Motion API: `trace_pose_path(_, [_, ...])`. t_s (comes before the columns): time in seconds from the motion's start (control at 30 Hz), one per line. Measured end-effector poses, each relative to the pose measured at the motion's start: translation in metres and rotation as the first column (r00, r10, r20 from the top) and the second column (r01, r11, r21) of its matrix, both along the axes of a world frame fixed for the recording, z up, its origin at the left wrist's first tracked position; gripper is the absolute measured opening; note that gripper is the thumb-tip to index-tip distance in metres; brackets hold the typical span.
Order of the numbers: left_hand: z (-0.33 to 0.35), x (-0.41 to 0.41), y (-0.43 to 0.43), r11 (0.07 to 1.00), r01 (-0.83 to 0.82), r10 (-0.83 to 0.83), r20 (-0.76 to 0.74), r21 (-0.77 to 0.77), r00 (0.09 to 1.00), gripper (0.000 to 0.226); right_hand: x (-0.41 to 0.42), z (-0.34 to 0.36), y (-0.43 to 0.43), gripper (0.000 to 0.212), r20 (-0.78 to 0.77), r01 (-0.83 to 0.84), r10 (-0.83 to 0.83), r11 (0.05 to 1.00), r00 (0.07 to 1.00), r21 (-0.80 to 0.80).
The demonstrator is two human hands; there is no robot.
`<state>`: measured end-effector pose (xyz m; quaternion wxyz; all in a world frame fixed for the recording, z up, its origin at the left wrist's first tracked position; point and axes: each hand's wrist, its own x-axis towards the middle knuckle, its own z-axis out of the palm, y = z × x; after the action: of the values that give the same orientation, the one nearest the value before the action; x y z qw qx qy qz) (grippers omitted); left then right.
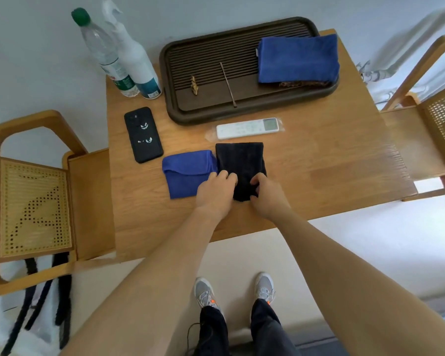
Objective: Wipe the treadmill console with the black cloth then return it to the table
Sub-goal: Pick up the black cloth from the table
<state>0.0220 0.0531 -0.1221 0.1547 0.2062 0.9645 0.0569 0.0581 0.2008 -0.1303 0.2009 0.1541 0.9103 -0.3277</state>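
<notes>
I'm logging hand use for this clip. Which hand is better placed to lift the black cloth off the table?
Probably the right hand: it rests wholly on the black cloth, fingers curled into the near edge. The left hand reaches only its left edge and partly overlaps the blue cloth beside it.

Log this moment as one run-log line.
stage: at table | left hand: on black cloth | right hand: pinching black cloth | blue cloth: beside it, touching | treadmill console: not in view

cloth: black ribbed fabric cloth [240, 164], folded into a rectangle
pose: lying flat
place: light wooden table [319, 160], near the front edge
</notes>
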Motion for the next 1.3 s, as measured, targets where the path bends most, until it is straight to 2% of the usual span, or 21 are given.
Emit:
trace_pose_path(0.07, [0.006,-0.003,-0.001,1.0,0.008,-0.009,0.036,0.023,0.999,0.022,0.005,0.002,0.003,0.03,-0.03,0.096,-0.1,0.99,0.995,-0.104])
trace_pose_path(0.13, [0.019,-0.005,-0.001,0.997,-0.007,0.0,0.094,0.071,0.996,0.017,0.012,0.015,0.005,0.023,-0.015,0.267,-0.28,0.929,0.96,-0.255])
trace_pose_path(0.23, [0.053,-0.003,0.005,0.981,-0.033,-0.005,0.196,0.192,0.981,0.013,0.025,0.043,0.012,0.018,0.078,0.486,-0.525,0.71,0.848,-0.509])
trace_pose_path(0.3, [0.081,-0.003,0.013,0.955,-0.059,-0.016,0.25,0.29,0.968,0.011,0.033,0.065,0.022,0.018,0.118,0.549,-0.609,0.593,0.784,-0.589])
trace_pose_path(0.37, [0.111,-0.006,0.023,0.916,-0.103,-0.027,0.316,0.388,0.948,0.009,0.042,0.09,0.031,0.016,0.125,0.573,-0.653,0.537,0.747,-0.619])
trace_pose_path(0.43, [0.14,-0.008,0.034,0.884,-0.12,-0.055,0.355,0.452,0.933,0.009,0.051,0.113,0.038,0.018,0.087,0.535,-0.651,0.532,0.754,-0.656])
trace_pose_path(0.5, [0.164,-0.007,0.044,0.858,-0.114,-0.09,0.366,0.501,0.926,0.008,0.059,0.136,0.044,0.026,0.069,0.48,-0.624,0.519,0.778,-0.707])
trace_pose_path(0.6, [0.186,-0.007,0.055,0.826,-0.123,-0.16,0.439,0.549,0.884,0.009,0.073,0.164,0.044,0.044,0.097,0.423,-0.597,0.435,0.796,-0.795])
trace_pose_path(0.63, [0.192,-0.006,0.058,0.821,-0.118,-0.188,0.46,0.558,0.868,0.012,0.077,0.17,0.042,0.047,0.08,0.418,-0.599,0.449,0.796,-0.79])
trace_pose_path(0.7, [0.2,-0.006,0.061,0.82,-0.069,-0.243,0.455,0.568,0.857,0.02,0.087,0.179,0.035,0.048,-0.003,0.458,-0.627,0.573,0.779,-0.679])
trace_pose_path(0.73, [0.204,-0.005,0.061,0.821,-0.035,-0.267,0.438,0.57,0.858,0.022,0.093,0.181,0.029,0.043,-0.042,0.494,-0.644,0.625,0.764,-0.605])
trace_pose_path(0.8, [0.209,0.0,0.054,0.827,0.03,-0.326,0.435,0.562,0.839,0.026,0.112,0.182,0.016,0.021,-0.059,0.59,-0.7,0.642,0.712,-0.49])
trace_pose_path(0.83, [0.213,0.005,0.049,0.825,0.068,-0.368,0.442,0.561,0.818,0.029,0.123,0.181,0.009,0.016,-0.05,0.635,-0.729,0.626,0.683,-0.452])
trace_pose_path(0.93, [0.226,0.027,0.035,0.802,0.298,-0.55,0.445,0.518,0.706,0.035,0.166,0.185,-0.024,0.025,-0.042,0.727,-0.792,0.578,0.609,-0.37])
trace_pose_path(1.0, [0.231,0.05,0.029,0.76,0.494,-0.649,0.445,0.423,0.617,0.035,0.197,0.187,-0.047,0.026,-0.065,0.774,-0.829,0.544,0.555,-0.325])
trace_pose_path(1.1, [0.227,0.091,0.027,0.656,0.705,-0.725,0.483,0.27,0.49,0.029,0.249,0.187,-0.072,0.034,-0.058,0.858,-0.897,0.436,0.437,-0.271])
trace_pose_path(1.2, [0.218,0.139,0.026,0.517,0.833,-0.798,0.462,0.198,0.386,0.008,0.307,0.184,-0.094,0.034,-0.022,0.9,-0.934,0.35,0.357,-0.259])
trace_pose_path(1.3, [0.215,0.196,0.027,0.447,0.861,-0.87,0.342,0.242,0.356,0.019,0.371,0.184,-0.118,0.038,-0.018,0.927,-0.962,0.269,0.274,-0.262])
